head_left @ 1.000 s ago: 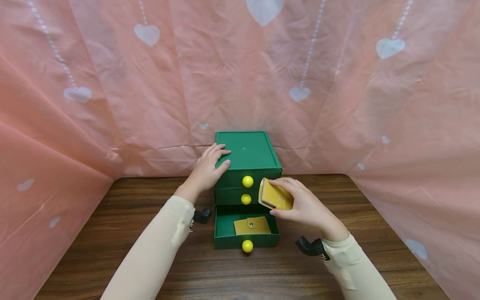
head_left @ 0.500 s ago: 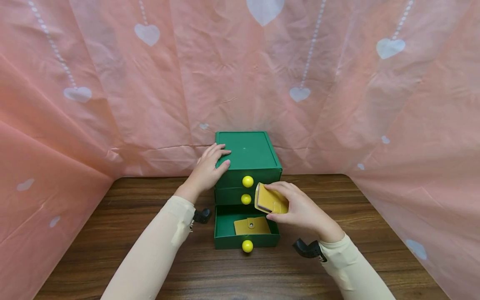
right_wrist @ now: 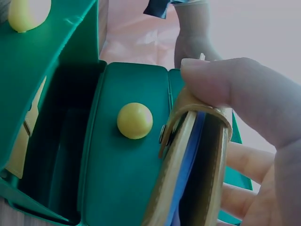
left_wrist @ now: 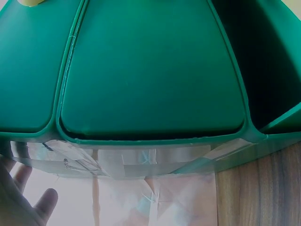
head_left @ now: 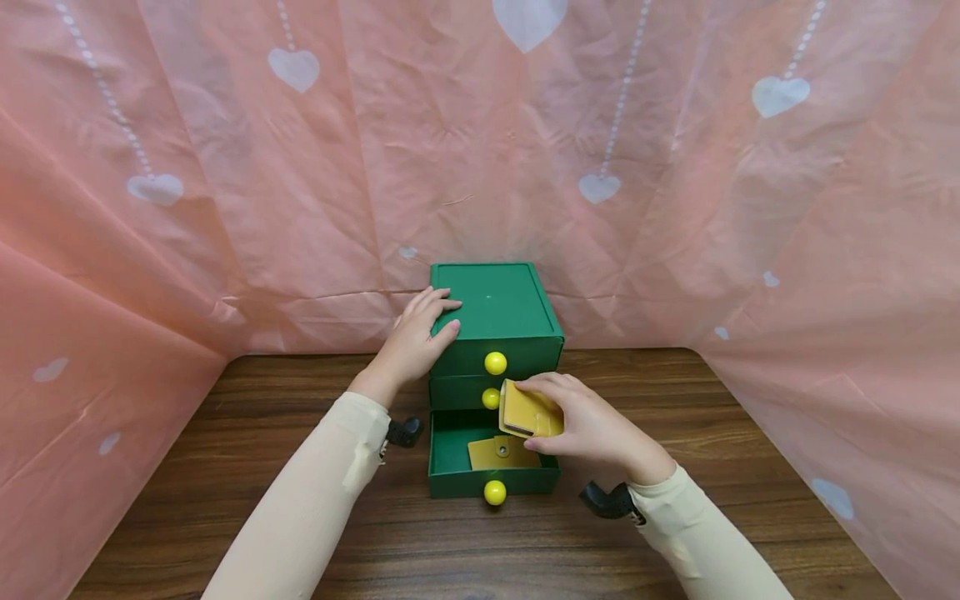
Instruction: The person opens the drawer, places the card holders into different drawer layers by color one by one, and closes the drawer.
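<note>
A green cabinet of small drawers (head_left: 495,304) with round yellow knobs stands at the back middle of the table. Its bottom drawer (head_left: 459,486) is pulled out, and a yellow card wallet (head_left: 486,455) with a snap strap lies inside. My right hand (head_left: 596,423) pinches a second yellow card wallet (head_left: 529,408) between thumb and fingers, tilted above that drawer. In the right wrist view, dark and blue inner leaves show at the edge of the held wallet (right_wrist: 162,195). My left hand (head_left: 408,343) rests on the cabinet's upper left edge, fingers spread.
Dark wood tabletop (head_left: 480,550) surrounds the cabinet. A pink curtain (head_left: 480,167) with white hearts hangs behind and at both sides. The middle drawer's yellow knob (head_left: 491,398) sits just left of the held wallet. Each wrist carries a black camera mount (head_left: 603,500).
My right hand has carried its wallet down and to the left, nearer the pulled-out drawer, partly covering the wallet lying there. My left hand has stayed in place.
</note>
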{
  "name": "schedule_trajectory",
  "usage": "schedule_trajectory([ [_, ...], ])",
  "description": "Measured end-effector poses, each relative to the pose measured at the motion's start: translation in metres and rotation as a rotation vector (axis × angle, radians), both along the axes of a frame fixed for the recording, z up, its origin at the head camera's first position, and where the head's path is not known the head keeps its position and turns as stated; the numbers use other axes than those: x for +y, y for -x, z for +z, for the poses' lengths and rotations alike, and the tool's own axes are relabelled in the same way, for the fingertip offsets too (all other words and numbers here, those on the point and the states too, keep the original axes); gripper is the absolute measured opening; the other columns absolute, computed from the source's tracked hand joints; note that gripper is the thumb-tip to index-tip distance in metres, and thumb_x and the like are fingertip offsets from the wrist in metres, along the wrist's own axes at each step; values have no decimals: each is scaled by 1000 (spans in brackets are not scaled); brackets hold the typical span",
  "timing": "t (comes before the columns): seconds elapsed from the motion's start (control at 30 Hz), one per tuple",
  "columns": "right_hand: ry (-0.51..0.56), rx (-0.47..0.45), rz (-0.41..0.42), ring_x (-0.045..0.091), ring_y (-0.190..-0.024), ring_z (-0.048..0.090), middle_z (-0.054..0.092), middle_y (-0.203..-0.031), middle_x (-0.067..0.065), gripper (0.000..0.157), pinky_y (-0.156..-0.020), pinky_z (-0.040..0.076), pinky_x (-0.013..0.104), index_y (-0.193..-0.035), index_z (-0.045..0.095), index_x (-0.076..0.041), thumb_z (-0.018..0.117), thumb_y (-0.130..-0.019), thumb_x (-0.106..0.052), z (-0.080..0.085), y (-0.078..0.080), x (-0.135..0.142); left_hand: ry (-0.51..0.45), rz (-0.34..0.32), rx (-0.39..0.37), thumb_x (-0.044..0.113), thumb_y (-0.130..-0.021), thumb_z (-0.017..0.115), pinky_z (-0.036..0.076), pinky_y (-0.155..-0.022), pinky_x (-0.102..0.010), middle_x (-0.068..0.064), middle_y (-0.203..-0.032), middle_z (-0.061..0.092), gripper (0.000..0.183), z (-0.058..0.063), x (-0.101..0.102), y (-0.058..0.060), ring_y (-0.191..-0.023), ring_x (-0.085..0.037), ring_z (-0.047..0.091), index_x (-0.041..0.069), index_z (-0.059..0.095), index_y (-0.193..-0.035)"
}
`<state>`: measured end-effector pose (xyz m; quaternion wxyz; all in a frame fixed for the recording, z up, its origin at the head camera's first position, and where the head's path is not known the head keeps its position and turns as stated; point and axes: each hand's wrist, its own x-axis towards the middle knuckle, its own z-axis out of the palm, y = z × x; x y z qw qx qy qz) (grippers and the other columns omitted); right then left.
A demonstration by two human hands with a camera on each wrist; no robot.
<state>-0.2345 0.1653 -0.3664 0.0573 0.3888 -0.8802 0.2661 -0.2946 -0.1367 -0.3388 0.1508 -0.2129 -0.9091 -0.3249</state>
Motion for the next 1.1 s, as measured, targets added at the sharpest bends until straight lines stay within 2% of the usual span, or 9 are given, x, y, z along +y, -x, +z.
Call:
schedule_trajectory([
  [0.33,-45,-34,53,13,-108,50,56,-133,-5,71,-83,48,33,-140,59,-17,86,-77,-33,-5,-1,-8,-11,-2,3,42,-106,45,13,-118,-60,-2,-161,31,45,0,0,0,-153,-26,12,20,52,-144],
  [0.8,-145,-53,97,13,-109,52,57,-132,-5,70,-89,48,36,-140,59,-18,85,-79,-38,-11,0,-15,-7,1,7,42,-105,45,13,-117,-62,-2,-161,31,46,-1,0,0,-153,-27,12,19,52,-144],
  [1.1,-196,-93,119,14,-111,50,56,-134,-4,68,-91,47,37,-140,58,-18,83,-80,-37,-13,2,-19,-6,2,-2,45,-105,44,12,-118,-59,0,-161,30,47,-1,0,0,-153,-21,9,21,52,-145],
])
